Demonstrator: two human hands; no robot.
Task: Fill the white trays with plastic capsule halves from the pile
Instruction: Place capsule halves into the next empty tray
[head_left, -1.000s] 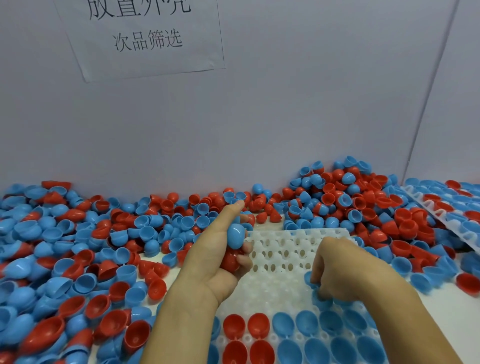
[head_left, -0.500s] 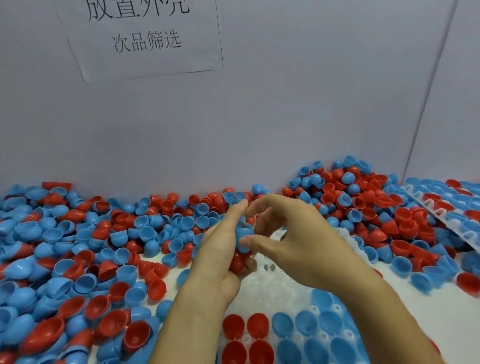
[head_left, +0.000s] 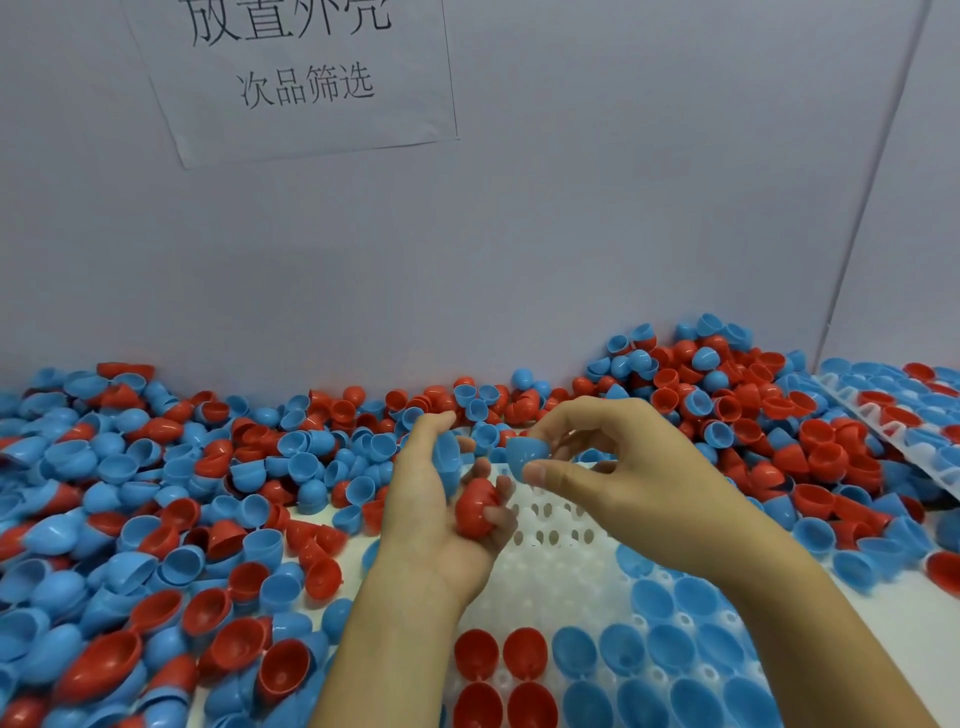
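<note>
Our left hand (head_left: 436, 525) cups spare halves (head_left: 475, 508) as a stock, so our right hand (head_left: 613, 478) pinches one blue half (head_left: 524, 454) for the tray (head_left: 561, 577).

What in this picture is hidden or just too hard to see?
All in the head view:
- White tray: its near rows run off the bottom edge, and the forearms cover part of it.
- Left hand: how many capsule halves it holds; the fingers hide some.
- Wall sign: its top is cut by the upper edge.
- Second tray: cut off by the right edge.
</note>
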